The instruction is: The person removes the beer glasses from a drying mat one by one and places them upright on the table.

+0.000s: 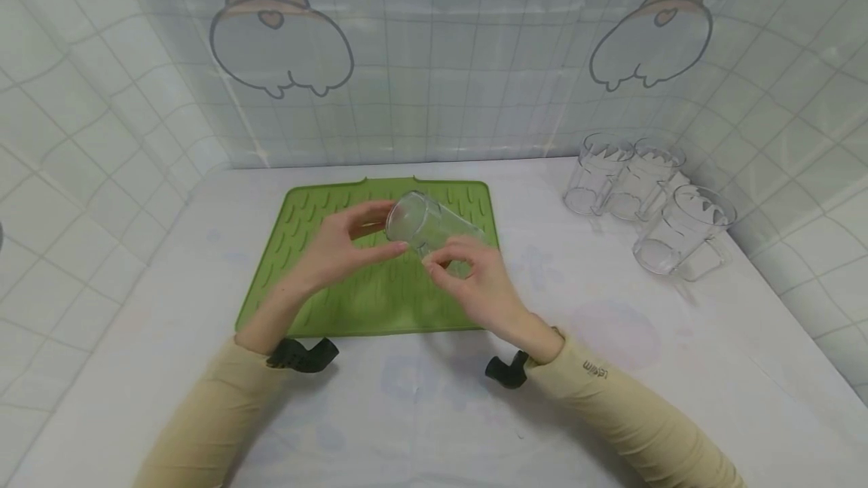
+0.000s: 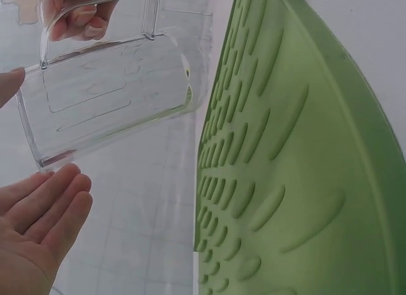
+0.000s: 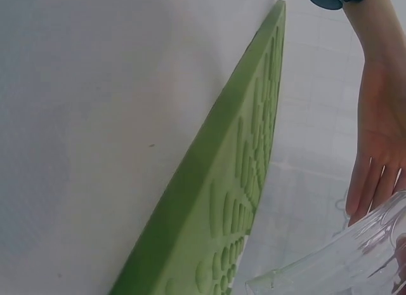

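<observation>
A clear glass mug (image 1: 442, 226) is held tilted on its side above a green ridged mat (image 1: 369, 307). My right hand (image 1: 483, 285) grips its handle, fingers curled through the loop in the left wrist view. At the mug's left end is my left hand (image 1: 339, 245), its thumb near one side of the round edge and its straight fingers (image 2: 60, 196) at the opposite side. The right wrist view catches only part of the mug (image 3: 330, 263), with the extended left hand (image 3: 384, 127) beyond it.
Three more clear glass mugs stand upright at the back right: one at the rear left (image 1: 588, 175), one beside it (image 1: 640, 179), and one nearer (image 1: 681, 230). White cloth (image 1: 414, 413) covers the table. A tile-patterned curtain (image 1: 434, 59) rises behind and along both sides.
</observation>
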Motion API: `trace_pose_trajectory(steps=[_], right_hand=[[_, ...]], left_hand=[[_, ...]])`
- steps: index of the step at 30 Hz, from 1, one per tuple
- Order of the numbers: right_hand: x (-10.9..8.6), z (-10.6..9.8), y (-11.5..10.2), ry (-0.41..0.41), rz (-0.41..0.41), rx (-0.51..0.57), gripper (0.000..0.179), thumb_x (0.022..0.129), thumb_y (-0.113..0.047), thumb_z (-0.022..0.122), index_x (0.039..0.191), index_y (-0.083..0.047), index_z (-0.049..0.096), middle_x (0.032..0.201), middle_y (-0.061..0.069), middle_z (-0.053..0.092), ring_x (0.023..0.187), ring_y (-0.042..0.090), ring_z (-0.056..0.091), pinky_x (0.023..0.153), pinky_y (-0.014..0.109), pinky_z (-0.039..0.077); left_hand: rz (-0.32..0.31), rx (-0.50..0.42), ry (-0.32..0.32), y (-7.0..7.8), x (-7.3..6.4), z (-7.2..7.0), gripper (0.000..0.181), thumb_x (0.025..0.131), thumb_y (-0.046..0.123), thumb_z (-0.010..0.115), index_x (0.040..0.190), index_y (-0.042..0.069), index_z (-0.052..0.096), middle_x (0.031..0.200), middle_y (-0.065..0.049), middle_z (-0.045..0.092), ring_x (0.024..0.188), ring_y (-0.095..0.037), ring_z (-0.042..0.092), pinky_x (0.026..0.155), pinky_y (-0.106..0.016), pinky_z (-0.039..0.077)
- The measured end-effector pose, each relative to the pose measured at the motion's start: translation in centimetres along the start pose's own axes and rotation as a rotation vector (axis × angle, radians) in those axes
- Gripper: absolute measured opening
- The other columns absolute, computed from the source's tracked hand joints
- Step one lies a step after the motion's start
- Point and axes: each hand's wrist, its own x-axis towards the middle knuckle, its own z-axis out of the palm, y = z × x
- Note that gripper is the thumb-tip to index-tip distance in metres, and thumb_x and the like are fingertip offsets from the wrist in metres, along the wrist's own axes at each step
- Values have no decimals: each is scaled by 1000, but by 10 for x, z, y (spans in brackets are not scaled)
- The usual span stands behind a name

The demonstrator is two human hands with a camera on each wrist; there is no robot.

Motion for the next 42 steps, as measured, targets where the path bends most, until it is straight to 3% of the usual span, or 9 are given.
trace_pose_trajectory(steps=[7, 20, 31, 42], right_hand=[[-1, 4, 4, -31, -96, -1, 7, 85, -6, 68, 84, -11, 72, 78, -6, 62, 79, 10, 56, 76, 28, 47], [-1, 6, 6, -51, -223, -109, 7, 82, -4, 66, 81, -8, 71, 74, -5, 61, 76, 8, 56, 77, 29, 42], [-3, 8, 8, -56, -241, -140, 6, 82, -5, 67, 81, -8, 72, 74, -5, 62, 75, 8, 57, 77, 28, 43], [-4, 9, 9, -75, -229, -144, 5, 84, -8, 67, 85, -9, 72, 78, -5, 65, 77, 7, 59, 75, 25, 50]], left_hand=[[-31, 8, -13, 0, -1, 3, 77, 74, 45, 77, 137, 15, 45, 137, -2, 50, 124, -24, 49, 100, -41, 45], [-58, 76, 26, 7, -5, 8, 82, 70, 54, 77, 137, 18, 46, 133, 1, 53, 120, -21, 52, 98, -41, 46], [-57, 80, 69, 4, -5, 14, 82, 70, 51, 78, 137, 15, 46, 131, -2, 54, 117, -23, 54, 95, -45, 48], [25, 90, 135, 1, -5, 16, 78, 70, 43, 81, 133, 10, 51, 127, -4, 59, 113, -23, 57, 97, -43, 47]])
